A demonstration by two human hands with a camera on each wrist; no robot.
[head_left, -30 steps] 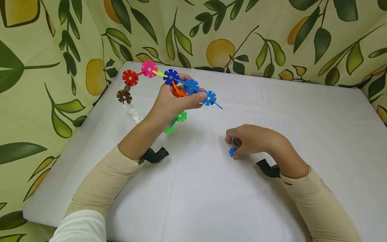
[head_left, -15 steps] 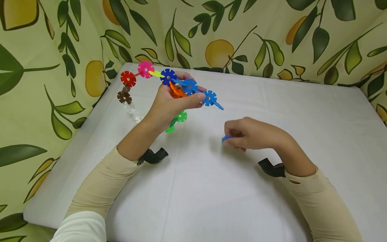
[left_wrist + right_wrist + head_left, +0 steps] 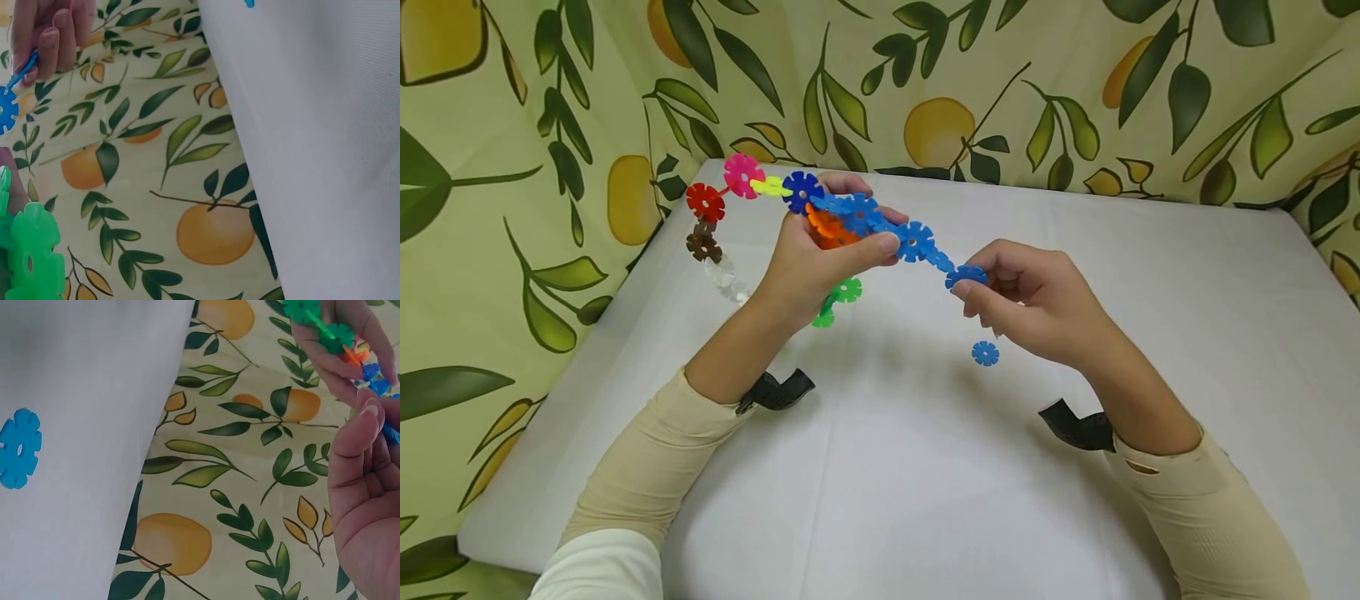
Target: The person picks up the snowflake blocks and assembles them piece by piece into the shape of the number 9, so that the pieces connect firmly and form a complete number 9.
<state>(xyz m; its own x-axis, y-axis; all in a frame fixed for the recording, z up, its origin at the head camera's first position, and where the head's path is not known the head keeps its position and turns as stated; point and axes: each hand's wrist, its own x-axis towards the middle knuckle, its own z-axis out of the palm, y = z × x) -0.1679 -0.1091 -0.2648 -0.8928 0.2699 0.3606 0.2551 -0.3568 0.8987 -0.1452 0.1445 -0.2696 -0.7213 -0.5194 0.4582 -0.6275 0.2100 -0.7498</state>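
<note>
My left hand (image 3: pixel 820 262) grips a chain of notched plastic snowflake discs (image 3: pixel 914 241) between thumb and fingers, raised above the table. Its colours run from blue through dark blue, yellow, pink, red, brown and white, with orange and green discs under the hand. My right hand (image 3: pixel 1045 304) pinches a single blue snowflake disc (image 3: pixel 966 276) by its edge, right at the chain's blue end. In the right wrist view the right fingers mostly hide that disc. A loose blue disc (image 3: pixel 985 353) lies on the table below the right hand and also shows in the right wrist view.
A white cloth covers the table (image 3: pixel 880 483). Behind and to the left hangs a curtain (image 3: pixel 940 83) printed with leaves and oranges. Black camera mounts (image 3: pixel 1078 427) sit at both wrists.
My right hand has picked a blue disc up off the table and carried it up and left to the chain's blue end. The left hand with the chain has shifted slightly left.
</note>
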